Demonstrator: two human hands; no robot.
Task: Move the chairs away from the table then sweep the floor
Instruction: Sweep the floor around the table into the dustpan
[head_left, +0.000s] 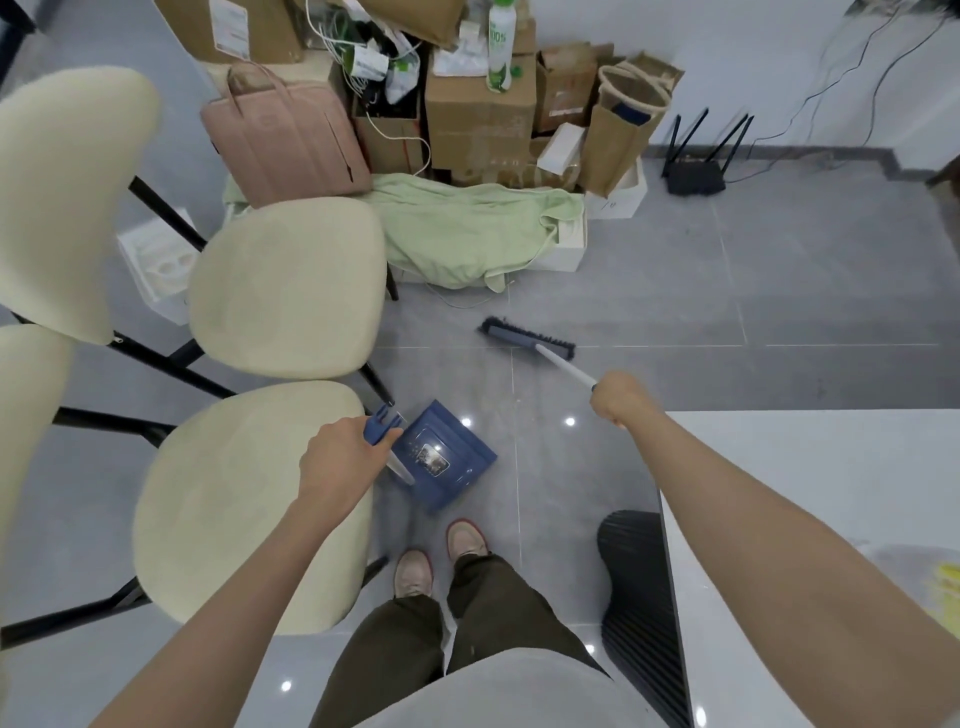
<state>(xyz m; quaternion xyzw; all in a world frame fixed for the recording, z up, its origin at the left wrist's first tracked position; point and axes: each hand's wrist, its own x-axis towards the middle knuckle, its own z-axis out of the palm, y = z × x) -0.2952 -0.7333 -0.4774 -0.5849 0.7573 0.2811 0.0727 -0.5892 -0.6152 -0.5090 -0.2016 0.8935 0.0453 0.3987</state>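
My left hand (343, 457) grips the top of the handle of a blue dustpan (441, 460), whose pan rests on the grey tiled floor just ahead of my feet. My right hand (618, 397) grips the white handle of a broom, and the dark broom head (527, 338) lies on the floor farther ahead. Two cream chairs stand at my left: the far chair (285, 286) and the near chair (244, 499), both with black legs. The white table (810, 519) fills the lower right, under my right forearm.
Cardboard boxes (478, 119), a pink bag (285, 140), a paper bag and a green cloth (457, 228) are piled against the far wall. A black router (696, 176) with cables sits at the right. The black ribbed table base (639, 597) stands by my right leg.
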